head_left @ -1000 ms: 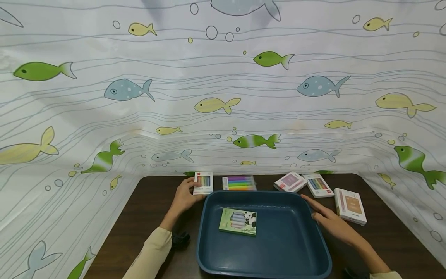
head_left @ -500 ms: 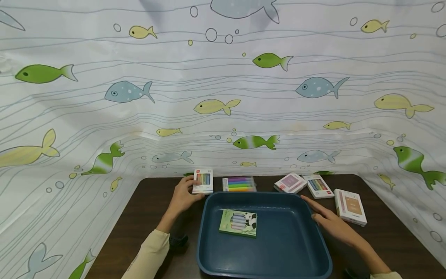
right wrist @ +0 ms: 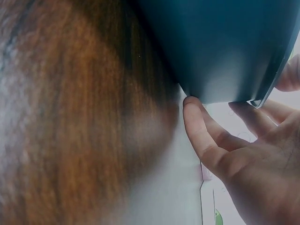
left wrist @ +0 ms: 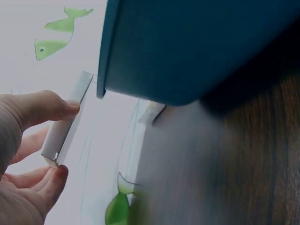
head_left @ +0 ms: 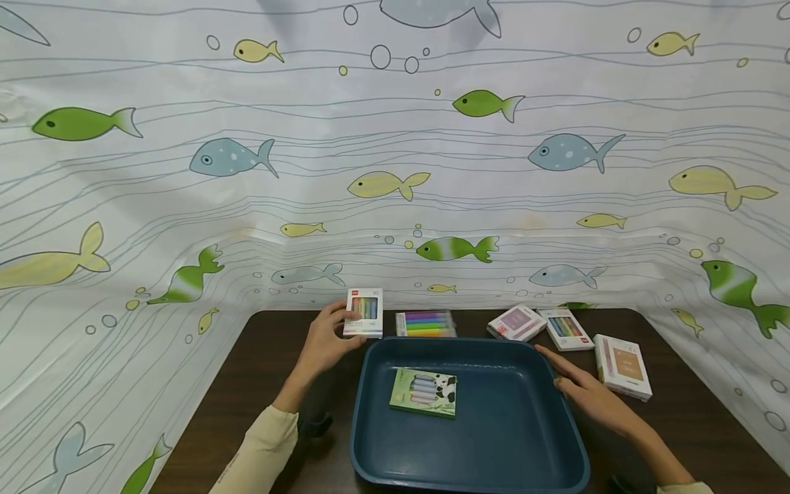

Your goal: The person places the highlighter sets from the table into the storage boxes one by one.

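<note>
My left hand point(head_left: 330, 337) grips a white box point(head_left: 364, 312) with a row of colored sticks on its front, raised and tilted up near the table's back edge. In the left wrist view the thumb lies on one narrow side of this box point(left wrist: 68, 122), with fingers on the far side. A dark blue tray point(head_left: 494, 439) stands between the hands. My right hand point(head_left: 589, 394) rests at its right rim near the back corner, with fairly straight fingers point(right wrist: 199, 126) against the outer wall. Inside the tray lies a green panda box point(head_left: 424, 392).
Behind the tray lies a clear case of rainbow-colored pens point(head_left: 426, 323). To the right are a white and pink box point(head_left: 517, 322), another white box with colored sticks point(head_left: 564, 328), and a thicker box with a brown panel point(head_left: 623, 366). A fish-print cloth point(head_left: 382, 267) hangs behind the table.
My left hand has lifted the white box a little and moved it slightly right, turning its front more toward the camera. The right hand and the tray have stayed put.
</note>
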The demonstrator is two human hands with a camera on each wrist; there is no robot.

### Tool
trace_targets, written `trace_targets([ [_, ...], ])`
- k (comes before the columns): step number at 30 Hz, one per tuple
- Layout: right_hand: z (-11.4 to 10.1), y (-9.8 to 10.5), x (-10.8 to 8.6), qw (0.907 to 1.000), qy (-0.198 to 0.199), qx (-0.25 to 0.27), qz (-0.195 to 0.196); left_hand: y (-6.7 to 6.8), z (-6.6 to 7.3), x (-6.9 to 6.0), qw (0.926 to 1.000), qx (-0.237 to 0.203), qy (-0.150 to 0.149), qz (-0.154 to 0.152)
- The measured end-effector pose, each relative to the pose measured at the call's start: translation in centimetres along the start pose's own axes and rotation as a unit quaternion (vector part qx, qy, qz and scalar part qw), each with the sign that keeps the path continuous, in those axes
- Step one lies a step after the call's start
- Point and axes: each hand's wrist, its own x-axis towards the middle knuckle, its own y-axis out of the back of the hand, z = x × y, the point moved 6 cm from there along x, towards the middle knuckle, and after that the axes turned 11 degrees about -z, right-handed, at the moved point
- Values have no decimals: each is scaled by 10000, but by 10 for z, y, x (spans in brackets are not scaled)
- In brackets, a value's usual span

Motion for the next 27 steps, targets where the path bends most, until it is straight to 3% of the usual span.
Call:
trace_targets([
  [10,2,-3,0,9999,-111,68,5,-3,10,-2,9997,12,-233,-53],
  [27,0,0,0,9999,-39,112,-39,-9,19,0,9993,105,-287,-220],
])
